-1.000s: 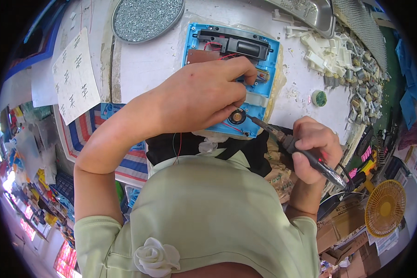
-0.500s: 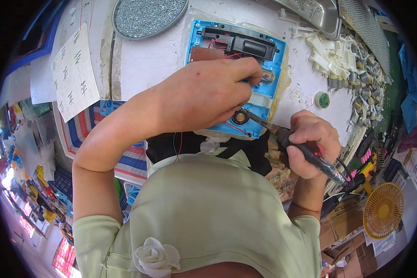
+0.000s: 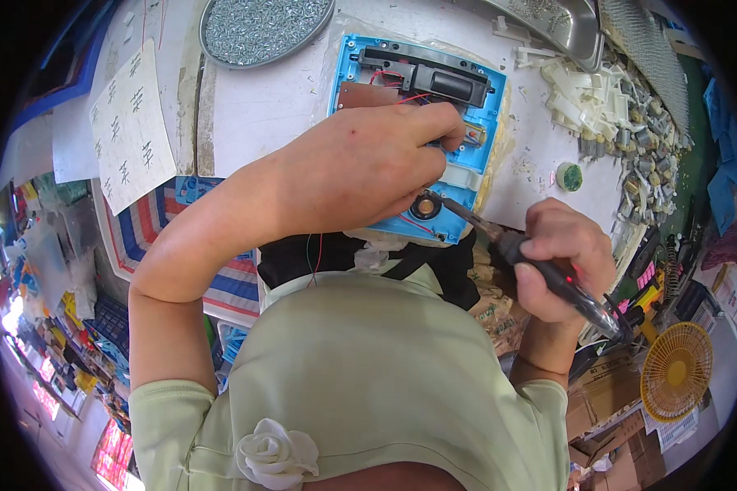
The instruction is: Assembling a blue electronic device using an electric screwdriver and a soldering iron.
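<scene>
A blue plastic housing (image 3: 475, 176) with a black part, a brown circuit board and red wires lies on the white table (image 3: 262, 106). My left hand (image 3: 368, 168) rests over its middle, fingers curled down on it and holding it in place. My right hand (image 3: 561, 258) grips a soldering iron (image 3: 549, 274) like a pen. Its metal tip touches a small round black part (image 3: 424, 205) at the housing's near edge.
A round metal tray of screws (image 3: 262, 29) sits at the far left. White plastic parts and small metal pieces (image 3: 606, 106) are piled at the right, next to a small green tin (image 3: 568, 176). A paper sheet (image 3: 131, 131) hangs at the left. A yellow fan (image 3: 675, 372) stands lower right.
My right hand and the soldering iron have shifted a little, keeping the tip at the round black part. My left hand stays pressed on the blue housing.
</scene>
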`<action>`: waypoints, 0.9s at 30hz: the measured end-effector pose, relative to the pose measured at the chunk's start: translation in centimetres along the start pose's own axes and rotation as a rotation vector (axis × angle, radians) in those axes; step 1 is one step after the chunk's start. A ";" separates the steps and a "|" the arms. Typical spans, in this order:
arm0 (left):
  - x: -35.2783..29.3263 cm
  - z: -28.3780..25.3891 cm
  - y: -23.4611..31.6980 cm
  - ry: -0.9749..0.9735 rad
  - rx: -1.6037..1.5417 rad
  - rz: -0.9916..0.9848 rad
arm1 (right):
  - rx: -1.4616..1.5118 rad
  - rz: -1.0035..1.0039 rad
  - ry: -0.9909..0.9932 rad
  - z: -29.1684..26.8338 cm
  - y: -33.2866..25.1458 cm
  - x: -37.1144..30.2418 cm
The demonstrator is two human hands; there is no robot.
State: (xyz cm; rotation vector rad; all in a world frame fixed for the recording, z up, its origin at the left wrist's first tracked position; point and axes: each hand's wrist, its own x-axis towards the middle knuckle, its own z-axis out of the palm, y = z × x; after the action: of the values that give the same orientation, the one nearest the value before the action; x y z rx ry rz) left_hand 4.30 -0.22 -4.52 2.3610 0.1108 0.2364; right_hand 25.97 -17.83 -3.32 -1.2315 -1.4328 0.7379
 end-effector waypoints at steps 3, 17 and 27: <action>0.1 0.1 -0.1 0.003 0.010 0.004 | 0.089 0.017 0.061 -0.4 -0.1 -0.7; 0.0 0.1 -0.2 0.004 -0.005 -0.004 | 0.026 0.010 0.003 0.2 1.0 -0.6; 0.0 0.0 -0.3 0.012 -0.030 0.009 | -0.006 0.026 -0.021 0.3 0.9 -0.2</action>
State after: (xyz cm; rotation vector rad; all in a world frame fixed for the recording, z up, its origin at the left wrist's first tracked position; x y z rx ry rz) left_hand 4.32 -0.05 -4.71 2.3309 0.1016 0.2544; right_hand 25.98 -17.71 -4.27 -1.2522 -1.4399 0.7669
